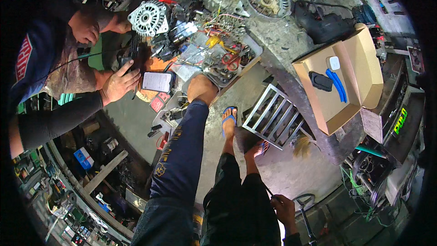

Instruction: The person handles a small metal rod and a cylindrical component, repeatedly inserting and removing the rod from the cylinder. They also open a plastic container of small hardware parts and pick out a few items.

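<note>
My left arm, in a dark blue sleeve, reaches forward. My left hand (202, 89) is at the near edge of a tray (257, 51) full of tools and small parts; its fingers are hidden from view. In the tray lie a yellow tool (217, 42) and red-handled pliers (231, 61). Beside the hand are a phone (157, 82) with a lit screen and a red meter (159, 102). Low in the picture, next to my leg, my right hand (284, 210) is closed around a thin dark rod (270, 193).
A co-worker's hand (120, 82) is near the phone, beside an alternator (149, 18). An alternator housing (268, 0) lies on the bench, near a cardboard box (314, 98) holding a blue strip (336, 85). On the floor, a metal rack (275, 116) stands by my sandalled feet.
</note>
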Available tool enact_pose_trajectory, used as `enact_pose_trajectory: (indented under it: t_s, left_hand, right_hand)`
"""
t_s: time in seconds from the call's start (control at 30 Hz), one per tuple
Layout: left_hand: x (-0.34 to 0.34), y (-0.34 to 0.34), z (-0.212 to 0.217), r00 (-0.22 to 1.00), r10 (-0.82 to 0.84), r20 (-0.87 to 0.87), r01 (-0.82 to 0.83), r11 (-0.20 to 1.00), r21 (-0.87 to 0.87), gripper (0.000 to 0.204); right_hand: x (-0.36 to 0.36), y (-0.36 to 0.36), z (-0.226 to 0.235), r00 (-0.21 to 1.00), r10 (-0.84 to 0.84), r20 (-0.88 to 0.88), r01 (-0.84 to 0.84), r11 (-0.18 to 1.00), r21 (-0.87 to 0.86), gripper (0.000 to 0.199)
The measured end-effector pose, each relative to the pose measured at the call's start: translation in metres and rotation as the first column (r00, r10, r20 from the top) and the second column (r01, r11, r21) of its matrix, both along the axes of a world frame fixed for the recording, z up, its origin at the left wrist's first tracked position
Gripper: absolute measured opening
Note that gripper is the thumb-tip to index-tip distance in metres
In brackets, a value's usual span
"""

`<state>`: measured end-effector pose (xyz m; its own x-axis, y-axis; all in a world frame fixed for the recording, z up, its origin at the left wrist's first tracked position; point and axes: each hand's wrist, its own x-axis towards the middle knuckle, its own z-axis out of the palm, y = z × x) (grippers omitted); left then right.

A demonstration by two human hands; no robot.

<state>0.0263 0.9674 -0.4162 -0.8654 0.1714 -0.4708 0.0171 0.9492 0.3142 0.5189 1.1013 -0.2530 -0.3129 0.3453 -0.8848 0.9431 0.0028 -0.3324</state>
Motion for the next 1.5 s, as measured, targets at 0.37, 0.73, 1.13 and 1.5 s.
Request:
enact_pose_trajectory:
  t_s: [0.37,0.73,1.13,1.5]
  left_hand:
    - [-0.008,-0.020,-0.012,0.986,-0.165,0.004,0.165,0.986,0.005,0.031]
    - [0.077,-0.053,0.235,0.732,-0.005,0.681,-0.669,0.184,0.721,0.010]
    - [0.321,-0.076,0.486,0.934,0.039,0.356,-0.343,-0.187,0.921,0.020]
    - [0.535,-0.189,0.528,0.842,0.439,0.313,-0.140,-0.383,0.913,0.042]
  right_hand:
    - [0.010,0.003,0.001,0.995,-0.080,0.055,0.080,0.997,0.004,0.036]
    - [-0.003,0.026,0.043,0.911,-0.245,-0.332,0.237,0.969,-0.065,0.023]
    - [-0.054,0.070,0.241,0.488,0.031,-0.872,-0.247,0.963,-0.104,0.028]
    - [0.009,-0.034,0.351,0.089,0.398,-0.913,-0.593,0.758,0.272,0.026]
